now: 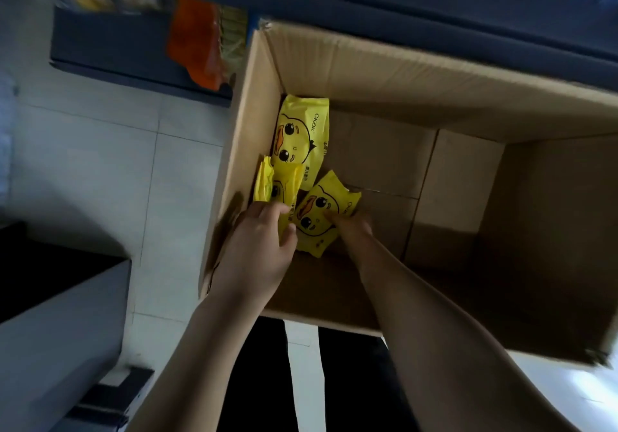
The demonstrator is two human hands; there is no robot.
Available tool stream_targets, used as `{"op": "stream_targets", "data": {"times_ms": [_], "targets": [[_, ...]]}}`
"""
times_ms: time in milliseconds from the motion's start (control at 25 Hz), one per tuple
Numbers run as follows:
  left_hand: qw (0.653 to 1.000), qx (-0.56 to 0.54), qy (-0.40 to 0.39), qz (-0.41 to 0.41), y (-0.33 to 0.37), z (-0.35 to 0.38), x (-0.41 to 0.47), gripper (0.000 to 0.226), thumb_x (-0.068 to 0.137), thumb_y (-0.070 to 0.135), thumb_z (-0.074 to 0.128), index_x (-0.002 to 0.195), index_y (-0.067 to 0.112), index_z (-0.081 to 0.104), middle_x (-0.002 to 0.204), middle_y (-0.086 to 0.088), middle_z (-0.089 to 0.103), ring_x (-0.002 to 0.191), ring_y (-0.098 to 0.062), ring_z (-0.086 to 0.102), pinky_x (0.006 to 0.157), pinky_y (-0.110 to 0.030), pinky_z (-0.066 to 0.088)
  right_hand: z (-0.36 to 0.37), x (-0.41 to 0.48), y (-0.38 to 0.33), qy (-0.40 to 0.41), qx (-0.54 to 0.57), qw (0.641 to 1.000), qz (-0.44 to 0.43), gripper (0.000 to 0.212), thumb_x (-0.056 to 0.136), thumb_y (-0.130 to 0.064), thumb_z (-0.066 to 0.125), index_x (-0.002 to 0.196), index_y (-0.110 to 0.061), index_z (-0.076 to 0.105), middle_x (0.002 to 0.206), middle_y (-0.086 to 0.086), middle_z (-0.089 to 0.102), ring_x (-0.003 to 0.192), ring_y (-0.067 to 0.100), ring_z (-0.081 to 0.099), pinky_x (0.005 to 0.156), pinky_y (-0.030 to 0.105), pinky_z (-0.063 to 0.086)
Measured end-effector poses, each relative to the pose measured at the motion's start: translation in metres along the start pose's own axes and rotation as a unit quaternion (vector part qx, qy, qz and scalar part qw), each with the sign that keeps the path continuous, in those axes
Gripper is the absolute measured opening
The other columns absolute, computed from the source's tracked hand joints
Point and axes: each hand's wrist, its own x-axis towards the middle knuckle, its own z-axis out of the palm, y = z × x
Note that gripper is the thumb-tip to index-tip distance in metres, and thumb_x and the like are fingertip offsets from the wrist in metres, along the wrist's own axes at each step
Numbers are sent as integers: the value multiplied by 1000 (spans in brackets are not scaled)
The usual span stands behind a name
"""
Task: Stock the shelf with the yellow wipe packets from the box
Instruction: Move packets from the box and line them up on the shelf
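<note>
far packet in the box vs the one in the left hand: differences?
The far packet lies flat, duck print up; the left-hand packet stands on edge by the box wall. No hand touches the far packet; the left hand grips the left-hand packet. Both are yellow.

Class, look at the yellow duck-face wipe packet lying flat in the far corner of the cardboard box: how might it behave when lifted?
The yellow duck-face wipe packet looks like soft film with crimped ends, so it would probably flex rather than stay stiff. Its smooth printed skin may be slippery. Flat and pillow-shaped in the cardboard box, it should slide, not roll.
</note>
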Motion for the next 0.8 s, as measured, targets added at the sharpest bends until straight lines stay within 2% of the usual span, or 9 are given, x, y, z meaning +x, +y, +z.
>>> {"op": "stream_targets", "data": {"times_ms": [80, 160, 240, 360, 480, 520, 600, 680, 800], "targets": [[1000, -8, -16, -12, -1, 4, 5, 34, 94, 21, 51, 126, 9, 52, 119, -4, 60, 89, 0, 49, 62, -2, 33, 7, 6, 0, -15, 40, 999, 13, 46, 76, -23, 77, 115, -5, 60, 116, 10, 63, 107, 27, 60, 79, 30, 47], [999, -16, -25, -31, 0, 6, 11, 34, 94, 21, 50, 126, 10, 52, 119, -3, 60, 88, 1, 47, 58, -2, 34, 7, 7, 0, -23, 79, 996, 20, 42, 76, -23, 77, 111, -7, 61, 107, 8, 63, 99, 24, 60, 78, 31, 47], [997, -25, -30, -63, 5, 8, 17, 33, 94, 23, 49, 126, 13, 51, 122, -1, 57, 93, 1, 48, 58, -3, 34, -2, 3, 1, -23, 136, 990, 23, 35, 77, -20, 76, 106, -10, 61, 97, 4, 62, 89, 19, 57, 74, 30, 45], [993, -65, -27, -98, 18, 11, 26, 31, 95, 24, 48, 124, 14, 52, 124, 1, 57, 109, -5, 52, 69, -6, 34, -27, 0, 4, -11, 189, 982, -7, 29, 80, -16, 73, 107, -10, 62, 109, 10, 65, 93, 22, 61, 79, 34, 49], [974, -171, -9, -145, 37, 24, 42, 28, 96, 24, 47, 121, 13, 53, 114, 6, 57, 101, -5, 52, 67, -9, 38, -64, -5, 1, 17, 197, 980, -39, 16, 83, -17, 70, 97, -17, 62, 110, 10, 66, 96, 23, 61, 88, 40, 51], [959, -220, 0, -178, 42, 34, 51, 27, 96, 24, 48, 119, 13, 54, 110, 6, 57, 98, -6, 53, 67, -10, 41, -75, -6, 1, 31, 201, 978, -47, 18, 84, -18, 69, 100, -17, 62, 107, 8, 65, 95, 22, 60, 89, 39, 50], [904, -339, 26, -261, 50, 59, 70, 22, 95, 24, 49, 112, 12, 56, 109, 0, 59, 98, -14, 57, 80, -28, 52, -94, -8, 1, 64, 216, 972, -64, 29, 84, -18, 69, 111, -13, 61, 107, 6, 64, 95, 20, 58, 88, 37, 49], [820, -455, 48, -344, 57, 86, 87, 22, 95, 24, 50, 109, 10, 57, 108, -5, 61, 99, -18, 58, 88, -38, 51, -105, -10, -1, 79, 239, 964, -89, 31, 84, -16, 69, 114, -14, 60, 108, 7, 64, 94, 20, 59, 85, 34, 47], [624, -649, 58, -432, 65, 111, 109, 39, 93, 33, 51, 119, 5, 53, 110, -6, 58, 103, -18, 56, 81, -33, 52, -112, -8, -3, 79, 227, 964, -111, 27, 85, -16, 67, 110, -18, 59, 98, 1, 62, 91, 17, 58, 79, 29, 43]]}}
